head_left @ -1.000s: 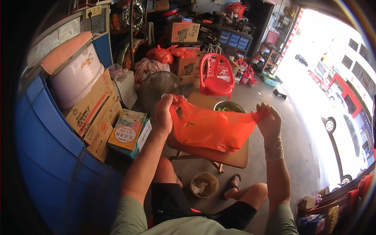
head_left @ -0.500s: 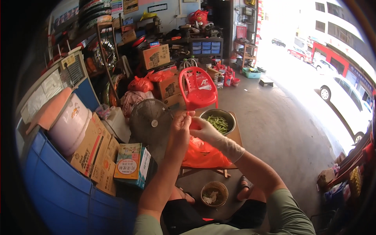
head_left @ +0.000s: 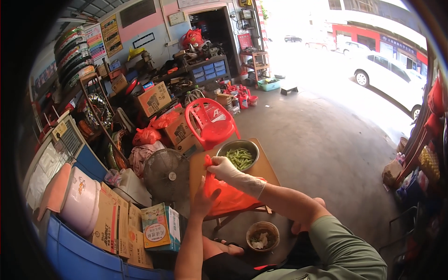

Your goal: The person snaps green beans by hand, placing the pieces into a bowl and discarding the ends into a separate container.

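A red plastic bag [head_left: 231, 197] sits on the near side of the small wooden table [head_left: 267, 161], its top pulled up into a narrow twist. My right hand [head_left: 226, 170], in a pale thin glove, is closed on that raised top. Just below, my bare left hand [head_left: 203, 199] is beside the bag, thumb and fingers apart; whether it touches the plastic is hard to tell. What the bag contains is hidden. Behind it, a steel bowl [head_left: 256, 150] holds green bean pods [head_left: 239, 158].
A bucket [head_left: 263, 225] with scraps stands on the floor between my feet. Beyond the table is a red plastic chair [head_left: 217, 129]. A fan [head_left: 167, 172], cardboard boxes [head_left: 112, 224] and a blue bin [head_left: 79, 252] crowd the left. A white car [head_left: 387, 72] is outside.
My hands, together at the bag's top before, have separated: the left dropped lower and opened, while the right keeps hold of the twisted plastic. The view has swung and tilted.
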Demonstrator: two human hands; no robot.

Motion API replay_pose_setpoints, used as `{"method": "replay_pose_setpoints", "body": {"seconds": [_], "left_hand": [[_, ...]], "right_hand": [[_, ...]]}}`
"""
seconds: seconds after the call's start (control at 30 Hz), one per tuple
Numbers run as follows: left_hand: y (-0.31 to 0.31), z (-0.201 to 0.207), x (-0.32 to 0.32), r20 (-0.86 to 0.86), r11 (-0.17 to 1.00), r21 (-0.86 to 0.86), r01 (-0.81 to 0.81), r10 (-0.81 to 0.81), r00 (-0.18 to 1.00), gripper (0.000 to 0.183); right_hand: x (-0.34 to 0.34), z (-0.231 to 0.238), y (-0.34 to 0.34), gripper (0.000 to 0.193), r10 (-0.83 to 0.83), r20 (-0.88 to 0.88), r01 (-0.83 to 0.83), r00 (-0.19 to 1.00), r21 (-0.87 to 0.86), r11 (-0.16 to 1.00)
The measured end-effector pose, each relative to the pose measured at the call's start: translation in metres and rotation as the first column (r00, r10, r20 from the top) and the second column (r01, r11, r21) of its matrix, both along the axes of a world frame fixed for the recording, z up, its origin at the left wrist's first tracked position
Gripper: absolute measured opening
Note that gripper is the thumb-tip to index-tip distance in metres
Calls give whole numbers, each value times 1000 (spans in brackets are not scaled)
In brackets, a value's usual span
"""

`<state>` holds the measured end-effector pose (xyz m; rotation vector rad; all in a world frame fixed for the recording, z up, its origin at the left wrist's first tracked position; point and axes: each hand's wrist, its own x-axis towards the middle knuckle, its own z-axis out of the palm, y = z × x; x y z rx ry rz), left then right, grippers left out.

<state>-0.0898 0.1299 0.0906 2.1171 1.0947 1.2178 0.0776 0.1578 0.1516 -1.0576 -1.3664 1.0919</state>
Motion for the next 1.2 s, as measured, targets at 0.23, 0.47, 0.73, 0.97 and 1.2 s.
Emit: {"method": "replay_pose_setpoints", "body": {"seconds": [0.23, 0.47, 0.73, 0.97, 1.2], "left_hand": [[37, -48, -19, 507, 935, -352, -38, 225, 832, 23], [26, -46, -18, 611, 859, -499, -114, 442, 657, 23], [16, -52, -14, 799, 821, -546, 166, 451, 399, 32], [0, -59, 3, 701, 845, -530, 73, 388, 599, 10], [27, -105, -12, 160, 890, -233, -391, 432, 888, 23]], "right_hand": [[30, 2, 5, 24, -125, -219, 171, 968, 206, 964], [66, -33, -13, 32, -108, -747, 63, 656, -88, 994], [-8, -117, -31, 26, -137, -613, -52, 778, -281, 958], [-26, -143, -38, 18, -158, -545, -41, 823, -336, 941], [-30, -111, -90, 12, 32, -511, -104, 859, -113, 988]]}}
